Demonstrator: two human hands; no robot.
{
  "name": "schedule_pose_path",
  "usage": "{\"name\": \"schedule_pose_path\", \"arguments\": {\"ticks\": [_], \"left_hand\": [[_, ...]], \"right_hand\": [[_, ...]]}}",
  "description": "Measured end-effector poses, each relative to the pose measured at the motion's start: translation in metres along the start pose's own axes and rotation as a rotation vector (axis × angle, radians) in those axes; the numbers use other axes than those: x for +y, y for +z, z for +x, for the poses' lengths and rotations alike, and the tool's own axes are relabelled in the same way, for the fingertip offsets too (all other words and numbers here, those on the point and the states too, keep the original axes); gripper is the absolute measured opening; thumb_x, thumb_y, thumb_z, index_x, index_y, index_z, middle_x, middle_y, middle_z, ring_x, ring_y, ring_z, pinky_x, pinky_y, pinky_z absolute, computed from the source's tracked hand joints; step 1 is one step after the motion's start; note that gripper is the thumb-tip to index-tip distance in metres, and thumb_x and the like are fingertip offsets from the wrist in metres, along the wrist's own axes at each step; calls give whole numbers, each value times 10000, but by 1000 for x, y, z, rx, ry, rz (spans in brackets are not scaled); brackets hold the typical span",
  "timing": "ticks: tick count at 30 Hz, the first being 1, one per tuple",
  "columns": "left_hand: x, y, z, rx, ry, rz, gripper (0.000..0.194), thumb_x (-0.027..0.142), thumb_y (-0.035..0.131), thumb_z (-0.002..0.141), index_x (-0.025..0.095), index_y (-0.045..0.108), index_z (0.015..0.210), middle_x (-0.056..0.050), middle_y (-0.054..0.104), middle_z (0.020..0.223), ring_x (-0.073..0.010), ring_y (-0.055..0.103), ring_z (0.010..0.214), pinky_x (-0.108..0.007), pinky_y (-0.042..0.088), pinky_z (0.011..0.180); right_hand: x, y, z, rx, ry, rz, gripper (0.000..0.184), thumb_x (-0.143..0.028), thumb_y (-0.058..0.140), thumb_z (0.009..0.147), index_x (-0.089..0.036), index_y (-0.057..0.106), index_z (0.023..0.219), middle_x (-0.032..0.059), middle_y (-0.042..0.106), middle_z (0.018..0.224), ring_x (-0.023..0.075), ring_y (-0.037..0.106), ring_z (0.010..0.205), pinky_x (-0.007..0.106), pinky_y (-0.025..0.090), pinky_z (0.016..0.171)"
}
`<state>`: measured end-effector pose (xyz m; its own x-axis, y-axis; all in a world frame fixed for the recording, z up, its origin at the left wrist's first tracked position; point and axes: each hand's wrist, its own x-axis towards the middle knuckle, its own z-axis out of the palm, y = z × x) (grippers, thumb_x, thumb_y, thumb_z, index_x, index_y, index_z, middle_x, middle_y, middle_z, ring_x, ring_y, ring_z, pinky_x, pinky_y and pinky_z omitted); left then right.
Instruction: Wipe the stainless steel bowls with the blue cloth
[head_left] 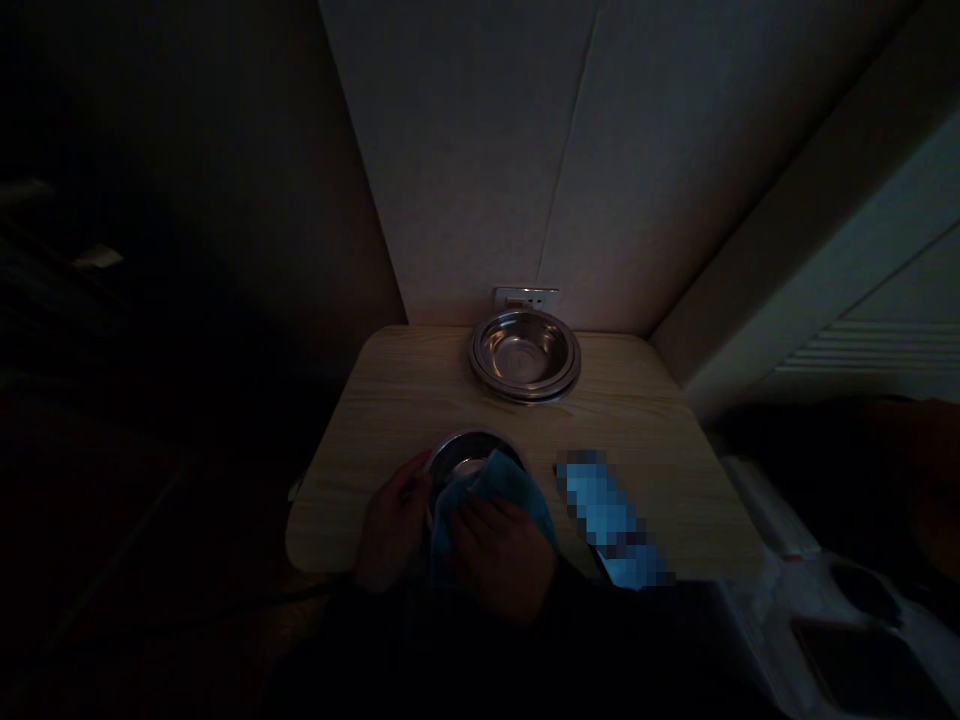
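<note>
A round metal bowl (pixel 480 438) is at the front of the small wooden table (pixel 390 400), close to my body. My left hand (pixel 394 525) grips its left rim, thumb near the edge. A blue cloth (pixel 514 483) drapes over the bowl's right side and front. My right hand (pixel 502 555) presses the cloth against the bowl's inside, fingers bent over the fabric. The hand and cloth hide part of the bowl's inside.
Stacked metal bowls (pixel 525 355) stand at the table's back edge, before a wall socket (pixel 525 298). A lit phone (pixel 607 515), blurred out, lies right of the bowl. A dark flat object (pixel 870 665) rests on a pale surface at lower right. The room is dim.
</note>
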<state>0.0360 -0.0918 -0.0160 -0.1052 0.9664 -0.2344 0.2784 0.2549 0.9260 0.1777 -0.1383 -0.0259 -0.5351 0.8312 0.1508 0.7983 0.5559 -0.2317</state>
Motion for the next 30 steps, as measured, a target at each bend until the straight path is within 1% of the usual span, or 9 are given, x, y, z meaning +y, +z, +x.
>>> {"name": "schedule_pose_path", "arguments": {"ticks": [5, 8, 11, 14, 17, 19, 23, 26, 30], "left_hand": [[1, 5, 6, -2, 19, -16, 463, 437, 561, 715, 135, 639, 1057, -92, 706, 1011, -234, 640, 931, -348, 501, 816], [-5, 5, 1, 16, 1, -4, 461, 466, 533, 737, 132, 634, 1038, -97, 697, 1023, -235, 627, 968, -350, 485, 846], [-14, 3, -10, 36, -52, -5, 485, 472, 517, 750, 136, 612, 1086, -102, 678, 1075, -229, 621, 987, -344, 472, 870], [-16, 1, -17, 70, -89, -19, 480, 446, 526, 742, 138, 605, 1102, -101, 675, 1091, -228, 627, 974, -340, 482, 851], [-11, 0, -14, 42, -68, -3, 462, 439, 529, 743, 138, 622, 1080, -87, 695, 1045, -227, 638, 938, -338, 489, 831], [-8, 0, -8, -3, -32, -5, 456, 438, 534, 743, 128, 634, 1063, -87, 698, 1040, -226, 636, 946, -332, 484, 845], [-7, 1, 1, -64, 25, -38, 460, 433, 543, 750, 118, 639, 1072, -94, 678, 1103, -226, 609, 1026, -331, 454, 911], [-7, 4, 2, -74, 22, -51, 455, 428, 530, 766, 122, 637, 1086, -91, 672, 1122, -224, 603, 1044, -336, 444, 932], [-5, 5, -1, -70, 32, -41, 451, 413, 502, 782, 122, 632, 1102, -84, 669, 1132, -221, 600, 1055, -338, 433, 951]], "right_hand": [[15, -12, -15, -15, -55, 1, 286, -317, 523, 876, -123, 572, 1081, 115, 658, 1033, 228, 573, 987, 373, 415, 848], [3, -6, -7, -20, 33, -28, 238, -302, 505, 884, -124, 590, 1017, 116, 665, 965, 235, 585, 923, 376, 431, 777], [-16, 5, 4, 2, 188, -54, 185, -250, 488, 884, -123, 603, 953, 116, 666, 900, 238, 596, 836, 372, 440, 691], [-28, 14, 9, 56, 288, -67, 173, -207, 493, 875, -115, 602, 973, 121, 666, 876, 237, 603, 814, 368, 444, 666], [-22, 14, 2, 95, 195, -64, 263, -238, 506, 879, -91, 571, 1088, 133, 666, 948, 237, 601, 875, 372, 451, 717], [-8, 6, -8, 86, 89, -43, 322, -264, 521, 874, -89, 546, 1144, 129, 660, 1016, 235, 592, 919, 375, 445, 770], [26, -13, -27, 15, -126, 16, 342, -318, 562, 848, -109, 561, 1119, 108, 660, 1042, 229, 577, 966, 383, 401, 888], [31, -18, -29, -15, -121, 18, 313, -320, 564, 847, -117, 584, 1084, 103, 663, 1040, 233, 571, 981, 394, 358, 949], [10, -10, -14, -45, 4, 42, 336, -335, 527, 865, -111, 579, 1110, 120, 644, 1098, 242, 565, 1016, 399, 384, 925]]}}
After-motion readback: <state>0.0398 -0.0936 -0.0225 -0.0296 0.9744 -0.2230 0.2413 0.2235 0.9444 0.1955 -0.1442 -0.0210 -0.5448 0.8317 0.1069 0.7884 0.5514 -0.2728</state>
